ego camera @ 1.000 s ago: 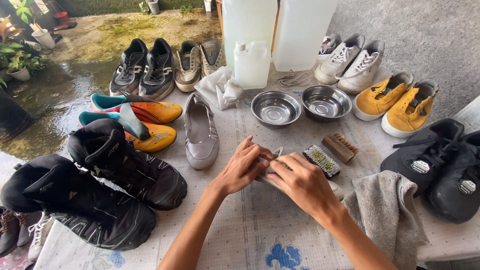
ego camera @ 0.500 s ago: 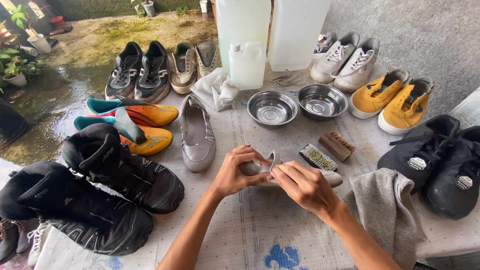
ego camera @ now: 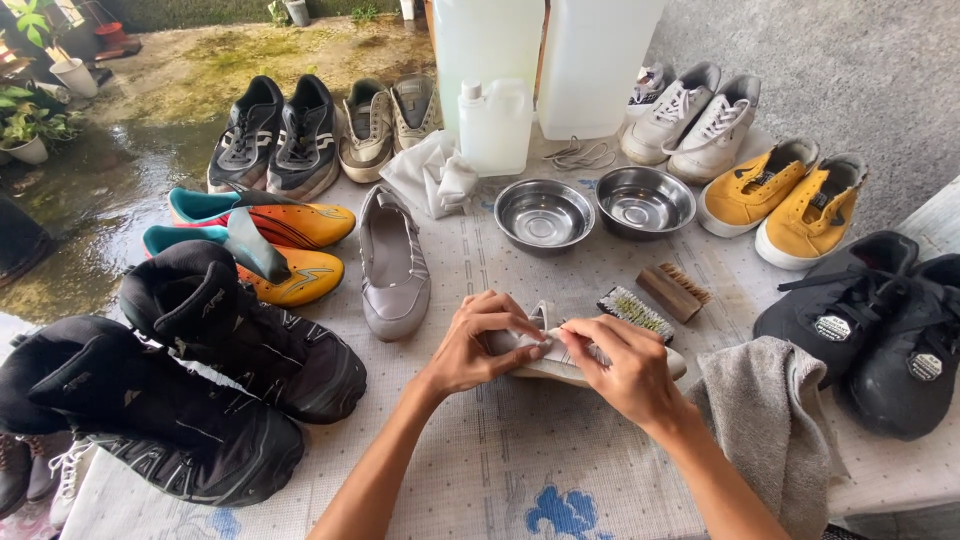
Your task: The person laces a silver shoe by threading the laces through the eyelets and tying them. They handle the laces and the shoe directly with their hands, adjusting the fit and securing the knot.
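Here, left hand (ego camera: 478,345) and right hand (ego camera: 622,365) grasp a pale flat shoe (ego camera: 560,362), largely hidden beneath both; its shape is unclear.

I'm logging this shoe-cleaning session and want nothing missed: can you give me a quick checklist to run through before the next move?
1. Both hands on the pale flat shoe: ok, left hand and right hand grip it.
2. Brushes within reach: ok, bristle brush and wooden brush lie just behind.
3. Grey towel nearby: ok, beside the right hand.
4. Steel bowls filled: cannot tell.
5. Matching grey flat kept apart: ok.
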